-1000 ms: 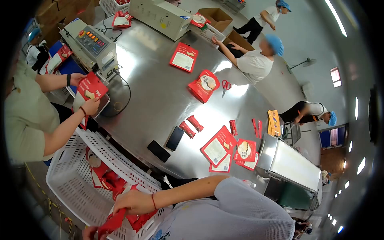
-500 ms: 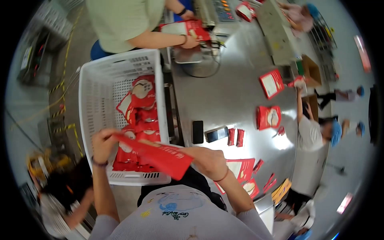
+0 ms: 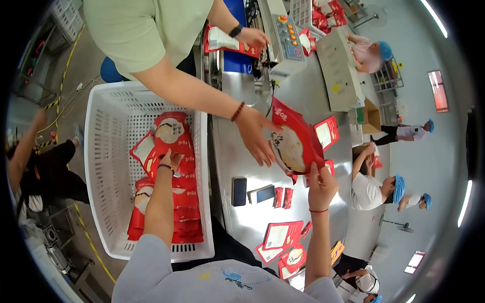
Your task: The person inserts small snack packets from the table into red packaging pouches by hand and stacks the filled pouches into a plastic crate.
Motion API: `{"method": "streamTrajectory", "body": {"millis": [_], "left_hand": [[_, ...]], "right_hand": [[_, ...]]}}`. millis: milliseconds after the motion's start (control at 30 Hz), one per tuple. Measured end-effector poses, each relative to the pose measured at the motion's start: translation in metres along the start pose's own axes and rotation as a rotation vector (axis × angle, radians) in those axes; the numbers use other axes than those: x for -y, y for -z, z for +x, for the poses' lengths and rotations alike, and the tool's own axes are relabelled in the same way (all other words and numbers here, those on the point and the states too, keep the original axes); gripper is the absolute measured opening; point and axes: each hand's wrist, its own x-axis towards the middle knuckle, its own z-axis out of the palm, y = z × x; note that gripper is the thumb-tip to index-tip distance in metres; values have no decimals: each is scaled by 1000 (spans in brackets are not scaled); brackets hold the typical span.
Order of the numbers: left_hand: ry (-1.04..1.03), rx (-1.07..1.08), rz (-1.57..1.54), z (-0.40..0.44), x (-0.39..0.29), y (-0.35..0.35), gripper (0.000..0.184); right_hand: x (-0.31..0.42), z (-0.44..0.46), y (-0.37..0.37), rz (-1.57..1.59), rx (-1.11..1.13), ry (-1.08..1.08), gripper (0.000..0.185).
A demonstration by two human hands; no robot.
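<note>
My right hand [image 3: 322,188] pinches the lower edge of a red pouch [image 3: 298,139] with a pale oval picture, held up above the steel table. A co-worker's hand [image 3: 255,134] reaches to the pouch's left side, fingers spread; whether it touches is unclear. My left hand [image 3: 173,159] is inside the white plastic crate [image 3: 96,166], its thumb and fingers apart on the stacked red pouches [image 3: 186,202]. Some of its fingertips are hard to see against the pouches.
On the steel table [image 3: 235,156] lie two phones [image 3: 239,192], small red packets [image 3: 283,197] and more red pouches [image 3: 284,235]. The co-worker's other hand [image 3: 252,39] is by a machine with a button panel [image 3: 288,38]. Other people work across the table.
Both hands held a red pouch over the crate. Now my left hand is down among the pouches, and my right has moved right with a pouch. The co-worker's arm has stretched across.
</note>
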Motion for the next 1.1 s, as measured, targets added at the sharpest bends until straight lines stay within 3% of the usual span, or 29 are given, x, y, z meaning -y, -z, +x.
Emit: {"method": "streamTrajectory", "body": {"millis": [33,100,133,200,333,400,500,567,633,700,767,833,900,967,1033,1067,1100], "left_hand": [[-9,11,-10,8,-4,1,49],[-364,-181,246,20,-17,-3,31],[-384,-168,239,10,-25,-8,31],[-647,-213,481,-34,-50,-23,15],[-875,-255,713,-129,-73,-36,15],[-1198,-108,1165,-166,-85,-31,19],[-1265,-14,1390,-281,-77,-58,17],[-1253,37,1546,-354,-72,-71,15],[-1293,213,1868,-427,-64,-85,12],[-1306,344,2168,-477,-55,-91,12],[-1348,384,2269,-517,-38,-93,14],[-1459,526,2408,-552,-13,-103,15],[-1510,549,2475,-571,8,-99,15],[-1604,693,2500,-586,24,-104,15],[-1602,708,2475,-591,31,-98,16],[-1610,725,2346,-592,32,-96,18],[-1613,750,2221,-593,32,-95,19]], "right_hand": [[10,8,-4,69,22,-32,16],[5,15,-27,183,-18,18,19],[12,16,-32,207,35,-33,20],[15,18,-45,266,55,23,19],[32,18,-63,339,59,44,19],[36,15,-71,363,3,136,17],[38,19,-66,306,-138,110,17],[35,33,-61,374,-53,44,20],[24,49,-77,276,-111,220,30],[30,50,-76,187,-104,279,55],[56,27,-62,368,164,346,70],[79,-17,-58,595,509,686,87],[94,-75,-53,809,869,693,84],[90,-115,-59,947,1203,526,72],[78,-137,-61,991,1450,327,53],[84,-145,-35,1154,1340,173,37],[79,-150,-31,1160,1325,170,37]]}}
